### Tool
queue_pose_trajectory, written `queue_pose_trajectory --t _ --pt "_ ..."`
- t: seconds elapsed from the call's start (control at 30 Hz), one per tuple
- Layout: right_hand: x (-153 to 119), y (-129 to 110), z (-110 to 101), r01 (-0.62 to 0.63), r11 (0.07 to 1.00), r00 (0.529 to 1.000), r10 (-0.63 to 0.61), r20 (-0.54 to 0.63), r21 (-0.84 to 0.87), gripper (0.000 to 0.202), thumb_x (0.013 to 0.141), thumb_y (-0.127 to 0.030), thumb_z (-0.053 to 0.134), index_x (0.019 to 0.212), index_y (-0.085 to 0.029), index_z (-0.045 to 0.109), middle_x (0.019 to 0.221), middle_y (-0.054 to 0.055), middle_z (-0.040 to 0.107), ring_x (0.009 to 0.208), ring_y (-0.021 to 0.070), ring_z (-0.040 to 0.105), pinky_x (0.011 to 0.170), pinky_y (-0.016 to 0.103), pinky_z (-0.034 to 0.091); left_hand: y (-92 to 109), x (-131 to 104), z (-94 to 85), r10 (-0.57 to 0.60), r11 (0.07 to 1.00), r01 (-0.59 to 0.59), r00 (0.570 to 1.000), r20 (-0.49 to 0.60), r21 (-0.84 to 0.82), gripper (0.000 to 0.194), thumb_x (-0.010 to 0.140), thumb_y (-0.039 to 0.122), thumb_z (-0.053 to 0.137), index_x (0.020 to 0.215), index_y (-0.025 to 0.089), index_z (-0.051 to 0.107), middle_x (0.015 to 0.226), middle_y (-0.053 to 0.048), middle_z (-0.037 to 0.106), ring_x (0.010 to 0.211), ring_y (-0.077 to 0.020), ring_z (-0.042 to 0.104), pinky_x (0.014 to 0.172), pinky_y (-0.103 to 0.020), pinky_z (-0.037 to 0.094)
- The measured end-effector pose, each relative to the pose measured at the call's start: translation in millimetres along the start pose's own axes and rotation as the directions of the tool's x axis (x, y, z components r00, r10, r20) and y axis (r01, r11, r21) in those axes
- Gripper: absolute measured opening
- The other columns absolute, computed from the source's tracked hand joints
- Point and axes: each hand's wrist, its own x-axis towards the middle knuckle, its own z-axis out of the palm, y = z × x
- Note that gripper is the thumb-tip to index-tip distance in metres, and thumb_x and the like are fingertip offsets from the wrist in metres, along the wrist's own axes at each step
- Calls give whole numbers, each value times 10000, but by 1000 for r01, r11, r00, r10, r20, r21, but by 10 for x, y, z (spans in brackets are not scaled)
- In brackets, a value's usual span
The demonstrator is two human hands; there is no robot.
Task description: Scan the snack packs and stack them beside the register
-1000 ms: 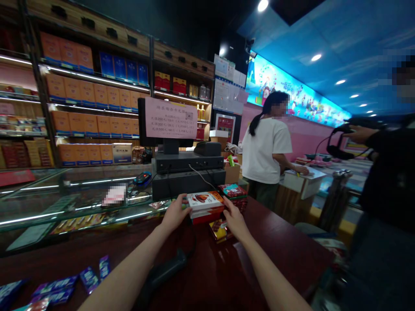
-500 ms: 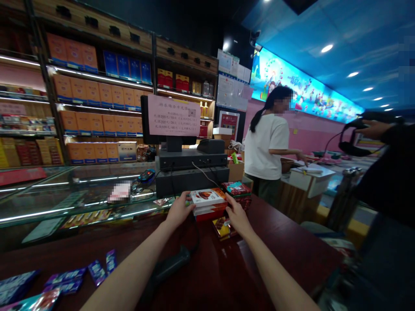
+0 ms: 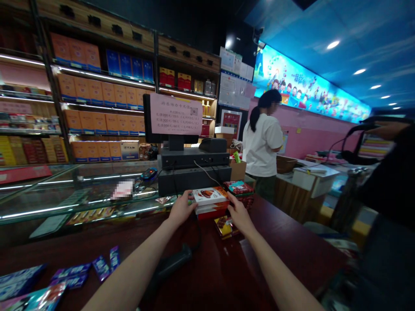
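Observation:
A short stack of flat white-and-orange snack boxes (image 3: 210,197) sits on the dark red counter, pressed between my two hands. My left hand (image 3: 182,209) grips its left end, thumb in front and fingers bent over the side. On the right end, my right hand (image 3: 239,213) closes with its thumb at the front corner. A yellow-and-brown packet (image 3: 224,227) lies just in front of the stack, beside my right wrist. Behind that hand stand red-and-teal snack packs (image 3: 239,188). A black handheld scanner (image 3: 173,261) rests between my forearms, partly hidden by the left one.
Purple snack bars (image 3: 101,267) and a colourful pouch (image 3: 42,298) lie at the near left. A glass display case (image 3: 90,185) runs along the left. The cash register terminal (image 3: 194,160) stands behind the stack. A person in white (image 3: 262,144) stands beyond; another person's dark sleeve (image 3: 395,160) is at right.
My hands stay on the box stack, which hardly moves. The person in white has turned away and drawn an arm back from the far desk. The view has shifted slightly.

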Motion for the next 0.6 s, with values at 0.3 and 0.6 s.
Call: queue_pose_trajectory --t 0.3,0.6 --pt "5 45 20 26 1000 1000 -26 15 -3 614 852 -178 436 1463 -224 480 1430 63 582 1303 221 553 1152 441 381 -13 -8 9 -17 1000 17 1000 2 -2 502 825 254 673 1294 218 496 1149 -68 724 1133 -233 648 990 -357 462" --pt "-9 12 9 22 1000 1000 -22 16 -5 613 837 -161 443 1441 -251 507 1371 46 630 1275 214 577 1144 444 394 29 -18 -7 -26 1000 26 1000 5 14 502 823 230 674 1294 217 499 1163 -74 719 1141 -236 646 990 -349 459"
